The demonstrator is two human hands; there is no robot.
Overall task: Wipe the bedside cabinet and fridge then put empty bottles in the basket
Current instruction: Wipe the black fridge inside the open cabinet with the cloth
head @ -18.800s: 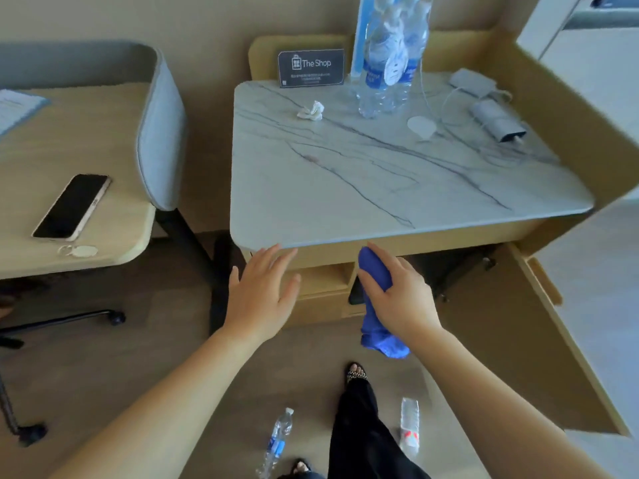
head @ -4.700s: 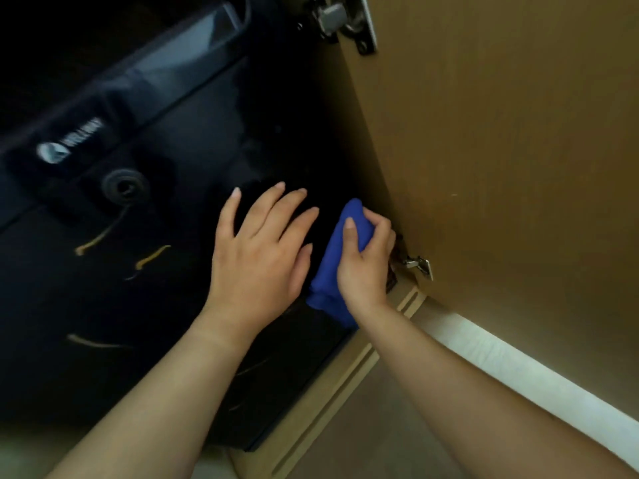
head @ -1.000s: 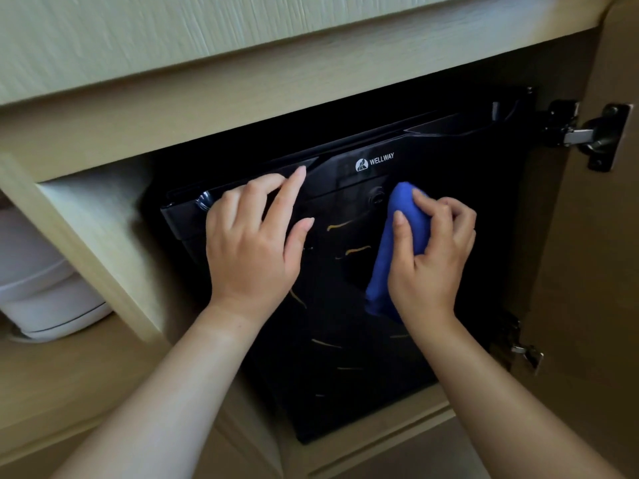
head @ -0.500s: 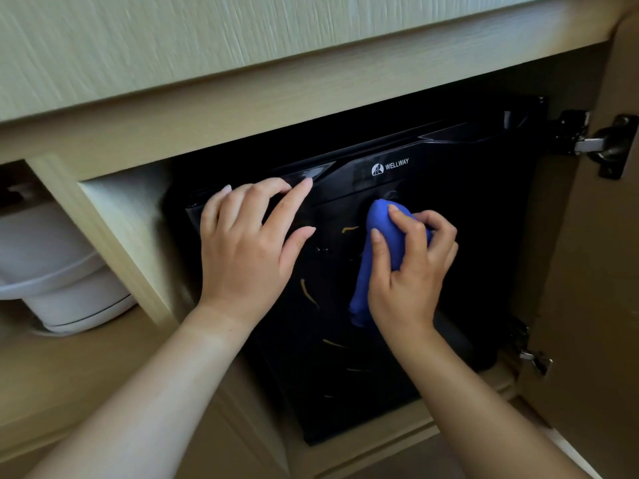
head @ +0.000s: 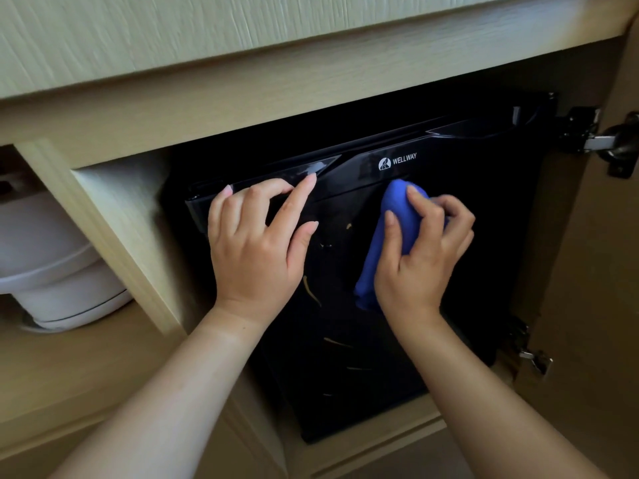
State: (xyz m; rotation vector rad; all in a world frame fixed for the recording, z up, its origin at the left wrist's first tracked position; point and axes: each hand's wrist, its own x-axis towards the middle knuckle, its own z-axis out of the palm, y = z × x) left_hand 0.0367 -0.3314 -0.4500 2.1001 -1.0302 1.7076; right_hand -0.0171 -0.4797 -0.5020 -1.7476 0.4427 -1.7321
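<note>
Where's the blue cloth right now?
In the head view, the blue cloth is bunched in the right hand, pressed against the black fridge door just below the WELLWAY logo, right of the left hand.

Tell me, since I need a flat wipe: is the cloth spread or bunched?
Bunched: the right hand grips the blue cloth in a wad against the fridge.

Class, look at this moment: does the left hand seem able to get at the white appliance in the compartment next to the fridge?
Probably yes. The left hand rests open on the fridge door, holding nothing. The white appliance stands in an open-fronted compartment, so the hand would only need to come round the wooden divider between them.
</note>
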